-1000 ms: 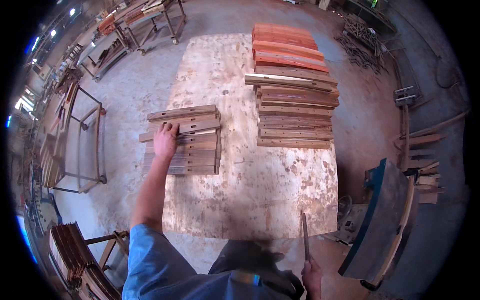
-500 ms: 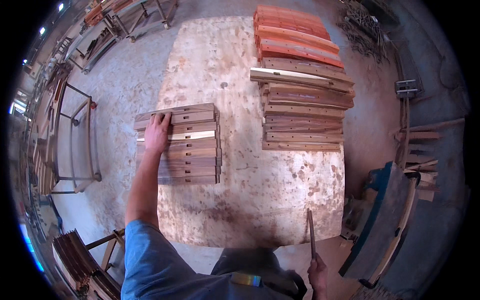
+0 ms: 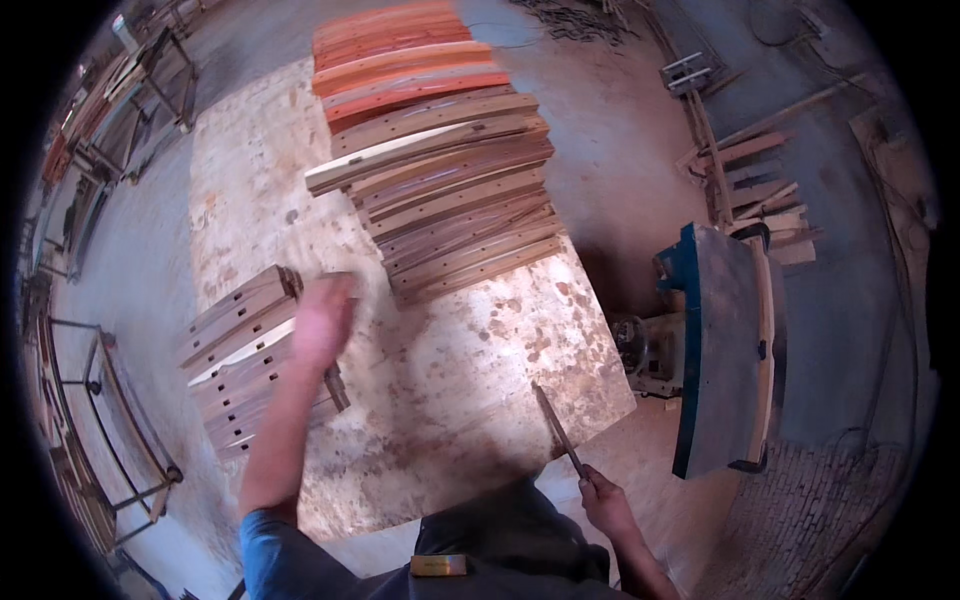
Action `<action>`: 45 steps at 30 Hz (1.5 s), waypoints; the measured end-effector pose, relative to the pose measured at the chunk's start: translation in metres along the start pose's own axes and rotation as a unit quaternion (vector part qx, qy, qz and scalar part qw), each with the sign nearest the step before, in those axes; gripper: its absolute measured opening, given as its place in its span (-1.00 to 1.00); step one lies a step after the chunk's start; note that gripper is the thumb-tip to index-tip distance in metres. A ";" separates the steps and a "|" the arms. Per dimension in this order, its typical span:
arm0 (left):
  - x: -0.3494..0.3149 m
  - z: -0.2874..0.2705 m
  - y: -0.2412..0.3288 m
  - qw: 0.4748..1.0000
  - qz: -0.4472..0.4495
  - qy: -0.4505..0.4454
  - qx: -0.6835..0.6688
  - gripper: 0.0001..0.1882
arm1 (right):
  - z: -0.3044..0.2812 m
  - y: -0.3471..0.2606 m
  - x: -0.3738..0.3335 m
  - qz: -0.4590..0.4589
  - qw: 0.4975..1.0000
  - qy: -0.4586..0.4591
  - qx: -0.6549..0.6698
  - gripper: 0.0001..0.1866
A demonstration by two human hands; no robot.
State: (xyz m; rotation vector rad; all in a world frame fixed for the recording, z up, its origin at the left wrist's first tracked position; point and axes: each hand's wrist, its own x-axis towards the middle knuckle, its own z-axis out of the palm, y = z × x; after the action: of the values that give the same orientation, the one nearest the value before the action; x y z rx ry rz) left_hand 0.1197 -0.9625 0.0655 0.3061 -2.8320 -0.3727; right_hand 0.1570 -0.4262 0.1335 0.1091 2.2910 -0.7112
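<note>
**Two hands at a bench of slotted wooden rails**

Since the earlier frames the left hand has lifted off the top of the small stack of slotted rails and shifted toward that stack's right end; the view has also swung, so both stacks now lie at a slant. The left hand is blurred by motion, fingers spread and open, gripping nothing; whether it touches the topmost rail cannot be told. The right hand, low at the near edge of the bench, is closed around the handle end of a thin dark tool, whose blade points up and away over the bench corner.

The small stack sits at the left part of the bench, each rail pierced by a row of dark slots, one pale rail among the brown. Well apart from it, toward the far side, lies the large stack of curved rails, brown near the person, with one pale rail partway up, and reddish-orange at the far end. Right of the bench stands a blue-edged machine. Metal frames stand on the floor at left, and loose timber offcuts lie at upper right.
</note>
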 end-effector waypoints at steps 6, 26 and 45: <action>0.075 0.053 0.081 0.998 0.051 0.018 -0.025 -0.59 | -0.005 0.009 -0.020 0.057 0.998 0.020 0.036 -0.53; 0.112 0.055 0.093 1.000 -0.018 -0.008 0.021 -0.45 | -0.007 0.050 -0.034 0.098 0.989 0.063 0.094 -0.52; 0.116 0.057 0.073 0.875 -0.426 0.143 -0.177 -0.42 | -0.007 0.044 -0.035 0.107 0.986 0.060 0.110 -0.49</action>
State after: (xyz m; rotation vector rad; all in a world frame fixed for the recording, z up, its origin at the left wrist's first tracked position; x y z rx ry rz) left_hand -0.0187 -0.9091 0.0599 1.3925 -2.1244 -0.9059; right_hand 0.1901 -0.3807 0.1404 0.5047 2.2616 -0.8613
